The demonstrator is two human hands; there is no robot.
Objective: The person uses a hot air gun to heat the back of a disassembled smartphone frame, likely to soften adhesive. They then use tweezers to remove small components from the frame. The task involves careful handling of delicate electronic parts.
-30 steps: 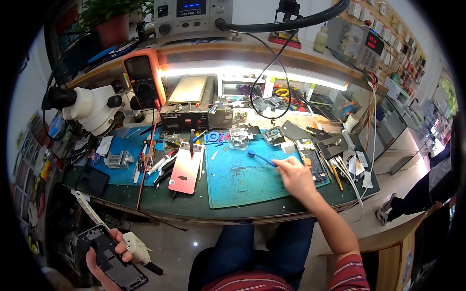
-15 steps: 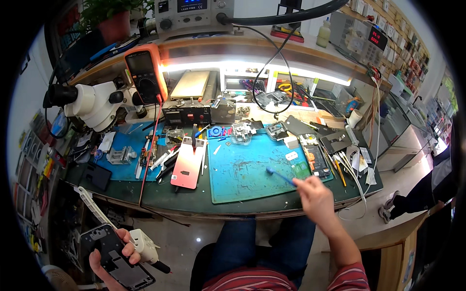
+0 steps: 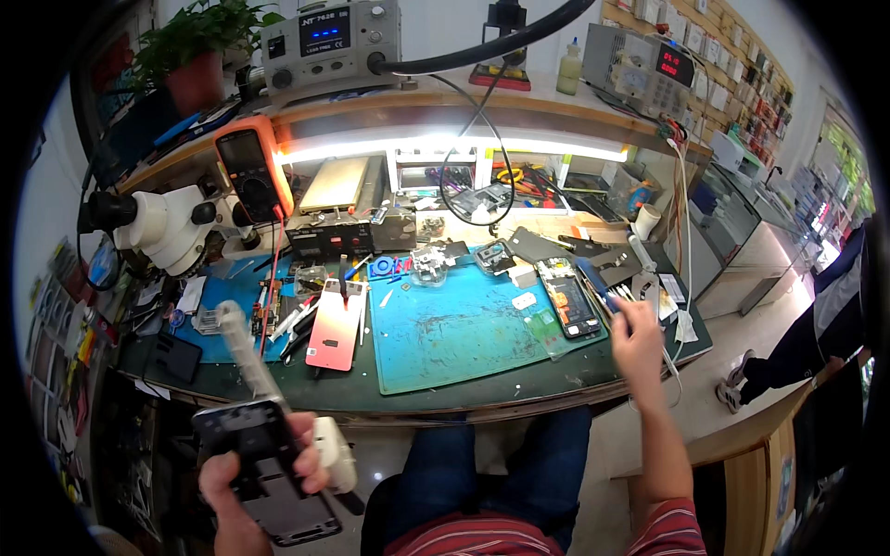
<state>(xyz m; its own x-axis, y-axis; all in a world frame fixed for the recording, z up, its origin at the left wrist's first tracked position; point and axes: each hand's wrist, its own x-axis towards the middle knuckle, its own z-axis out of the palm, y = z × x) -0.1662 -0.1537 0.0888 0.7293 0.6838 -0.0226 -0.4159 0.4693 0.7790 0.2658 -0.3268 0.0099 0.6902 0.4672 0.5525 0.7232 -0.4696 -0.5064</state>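
Lower left of the frame: my left hand (image 3: pixel 243 482) is clamped around a dark opened phone body (image 3: pixel 267 471), held below the edge of the surface (image 3: pixel 389 394). Its long axis runs from upper left to lower right, with the upper end pointing toward the surface and the open inner side facing the camera. Just to the right of it, touching the fingers, sits a white handle (image 3: pixel 332 452), from which a pale rod (image 3: pixel 248 352) rises toward the upper left.

Right of centre: my right hand (image 3: pixel 638 338) is closed on a thin blue-handled tool (image 3: pixel 593 283), whose long axis slants up and to the left, the tip pointing over the right edge of the blue-green mat (image 3: pixel 454 334).

On the mat's right border lies a second opened phone (image 3: pixel 570 301), lengthwise top to bottom, with a green rectangular sheet (image 3: pixel 547 326) beside it. A small white rectangular label (image 3: pixel 525 300) lies on the mat near its upper right corner. A pink phone back (image 3: pixel 336 326) lies left of the mat, lengthwise top to bottom.

Upper left: an orange-cased meter (image 3: pixel 248 171) stands tilted, beside a white microscope (image 3: pixel 167 227). A terracotta pot (image 3: pixel 197 79) at the top left holds a green plant. A white cup (image 3: pixel 646 222) stands at the right; I cannot tell its contents. A pale bottle (image 3: pixel 568 69) stands on the upper shelf.
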